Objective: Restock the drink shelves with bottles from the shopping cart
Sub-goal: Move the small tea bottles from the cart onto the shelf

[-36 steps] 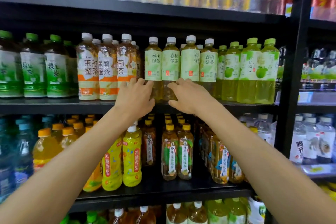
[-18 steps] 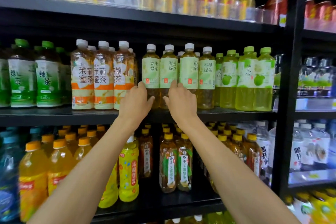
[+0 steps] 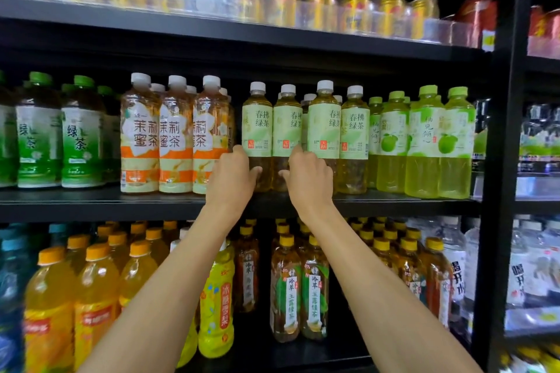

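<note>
Pretty dim aisle, light from overhead (black void up top). The tea bottles (image 3: pixel 322 130) gripped by left hand (image 3: pixel 231 182) and right hand (image 3: pixel 310 183) look sharp; cans (image 3: pixel 321 9) above the grip smear, corners bow and blur.

Each tea bottle (image 3: pixel 257 130) in the pale-labelled row is clear, glossy plastic with a smooth white plastic cap (image 3: pixel 258 87) and a soft-sheen green label (image 3: pixel 353 136). The shelf board (image 3: pixel 91 201) and the upright post (image 3: pixel 512 160) look like black painted metal, smooth and matt. The cans (image 3: pixel 285 4) above are shiny gold metal behind a clear, faintly cloudy plastic rail (image 3: pixel 209 4). The orange drink bottles (image 3: pixel 48 321) below are glossy plastic, and the water bottles (image 3: pixel 456 263) are clear plastic, their surface too blurred to judge
</note>
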